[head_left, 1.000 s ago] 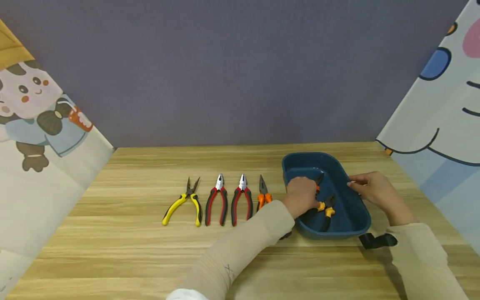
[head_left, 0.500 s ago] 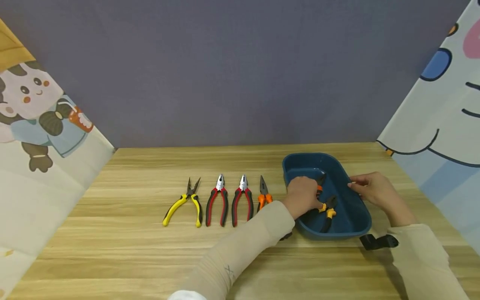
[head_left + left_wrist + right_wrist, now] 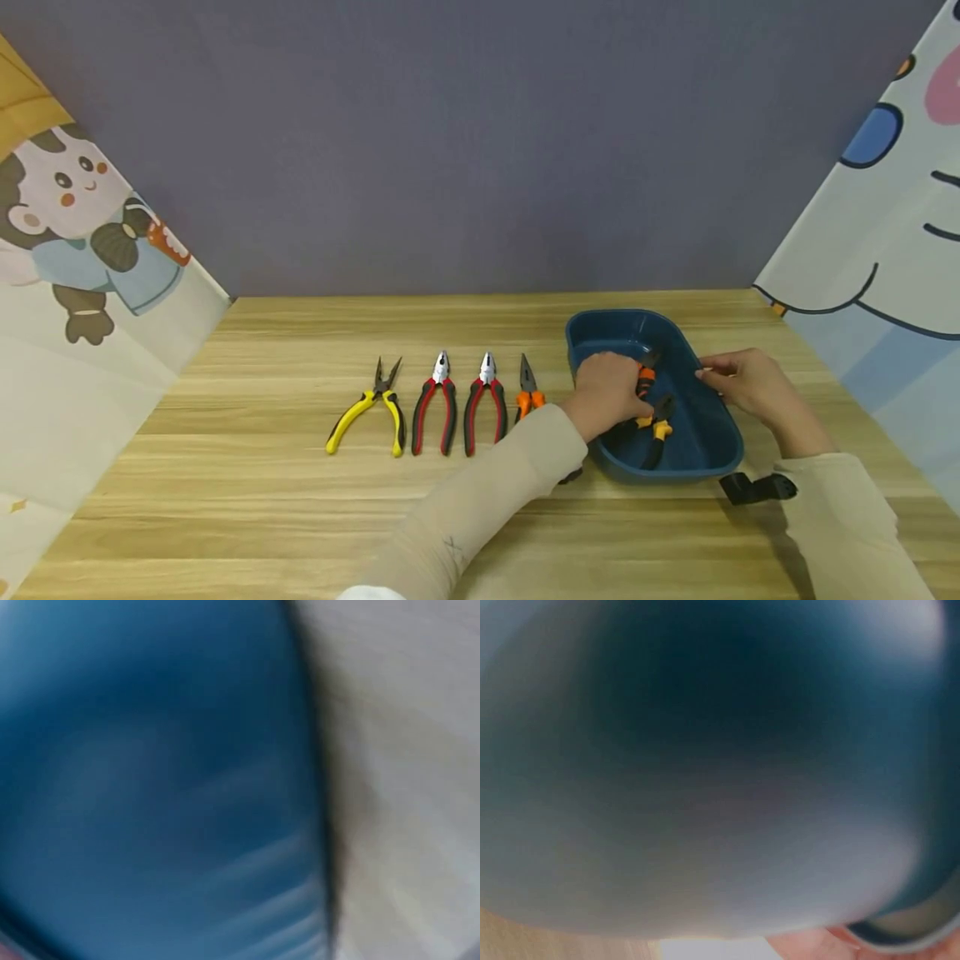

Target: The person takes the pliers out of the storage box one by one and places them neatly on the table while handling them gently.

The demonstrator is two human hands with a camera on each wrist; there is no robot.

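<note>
My left hand [image 3: 609, 387] reaches over the near-left side of the dark blue plastic tub [image 3: 701, 400], fingers curled down and their tips hidden. It holds a pair of orange-and-black pliers [image 3: 645, 382] whose dark nose points to the tub's far side. Beside the thumb lie yellow-and-black pliers [image 3: 660, 431] with handles spread, on the tub floor. My right hand [image 3: 753, 382] pinches the tub's right rim between thumb and fingers. In the right wrist view, fingers [image 3: 810, 945] show at the rim below the blurred blue wall. The left wrist view is mostly blurred tub [image 3: 165, 802].
Left of the tub, a row of pliers lies on the wooden table [image 3: 262, 517]: yellow-handled [image 3: 363, 402], two red-and-black ones [image 3: 433, 400] [image 3: 485, 400], and orange-handled long-nose pliers [image 3: 528, 392], partly behind the left sleeve. A grey panel [image 3: 480, 150] stands behind.
The orange-and-black pliers in the tub have shifted slightly right, and more of their orange handle shows beside the left hand. Both hands stay nearly in place.
</note>
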